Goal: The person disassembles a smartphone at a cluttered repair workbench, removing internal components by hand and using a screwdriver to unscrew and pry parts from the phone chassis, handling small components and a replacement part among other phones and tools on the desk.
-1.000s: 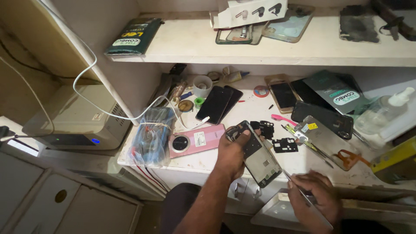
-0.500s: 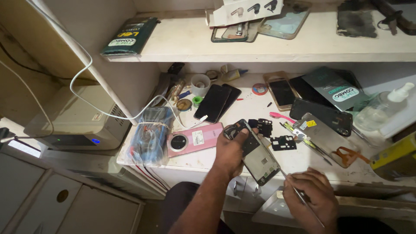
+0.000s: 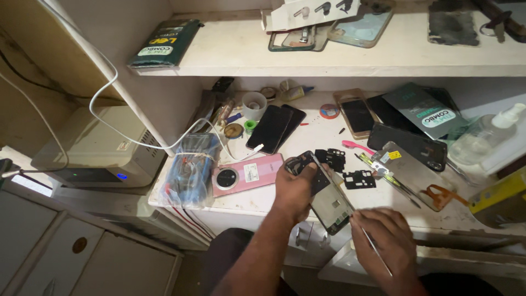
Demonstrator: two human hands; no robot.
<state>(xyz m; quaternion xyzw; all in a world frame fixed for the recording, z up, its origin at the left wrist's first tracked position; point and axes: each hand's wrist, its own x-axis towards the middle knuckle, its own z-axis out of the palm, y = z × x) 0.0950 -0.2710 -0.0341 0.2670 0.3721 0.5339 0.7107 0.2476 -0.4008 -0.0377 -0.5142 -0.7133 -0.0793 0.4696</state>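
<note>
Two hands work at the near edge of the desk. The left hand has its grip closed around an opened phone frame, tilted over the edge; the right hand pinches a thin metal tool against the frame's near corner. Just left lies a pink phone back with a white label. Far right, a dark green packet leans. On the shelf above, another green packet lies far left. A grey machine stands left.
</note>
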